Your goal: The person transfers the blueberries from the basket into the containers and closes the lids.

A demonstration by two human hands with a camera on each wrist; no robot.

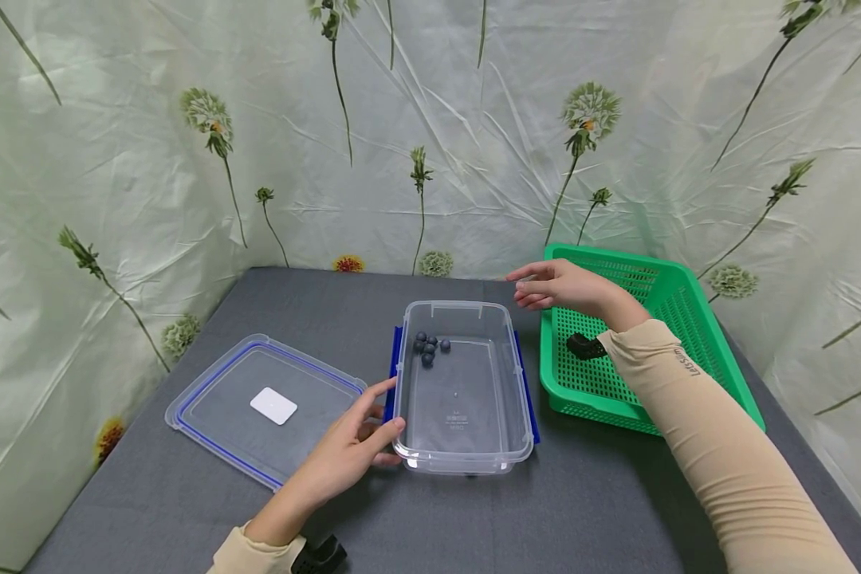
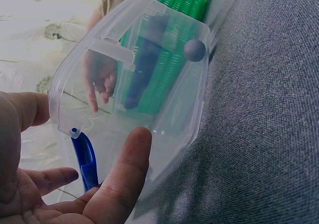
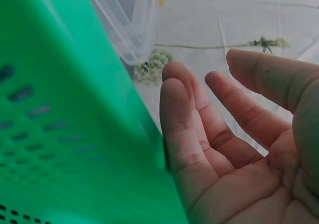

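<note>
A clear plastic container [image 1: 505,359] with blue side latches [image 1: 395,363] stands mid-table. Several dark blueberries [image 1: 429,347] lie in its far left corner; one blueberry [image 2: 194,50] shows through the wall in the left wrist view. My left hand [image 1: 383,414] rests against the container's near left corner, fingers straight, the thumb by the rim and a blue latch [image 2: 84,159] beside the palm. My right hand [image 1: 520,288] hovers empty above the gap between the container and a green basket [image 1: 682,319], its fingers [image 3: 174,114] relaxed and spread.
The container's flat lid [image 1: 215,399], blue-edged with a white label, lies to the left. A small dark object [image 1: 581,345] sits in the green basket [image 3: 65,109]. Flower-print sheeting hangs around the grey table [image 1: 588,510].
</note>
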